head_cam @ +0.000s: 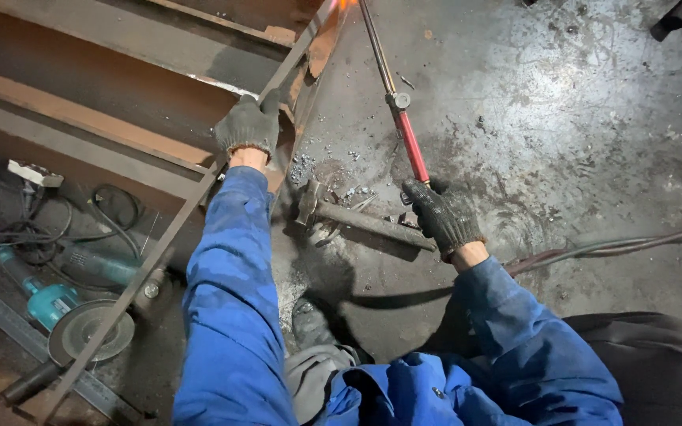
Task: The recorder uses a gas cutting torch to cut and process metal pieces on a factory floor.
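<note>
Left hand [250, 125]: holding the steel bar [159, 244] tight — heat could be creeping down it.
Right hand [445, 217]: gripping the red torch [404, 126] — sparks might be hitting the hoses [617, 248], lower right.

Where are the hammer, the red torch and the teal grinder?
Rusty metal hammer [357, 218], head view: on its handle.
Long red-handled cutting torch [412, 146], head view: on the red grip.
Teal angle grinder [50, 303], head view: on its body.

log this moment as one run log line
left hand: gripping steel angle bar | right hand: holding cutting torch | hammer: on floor
</note>
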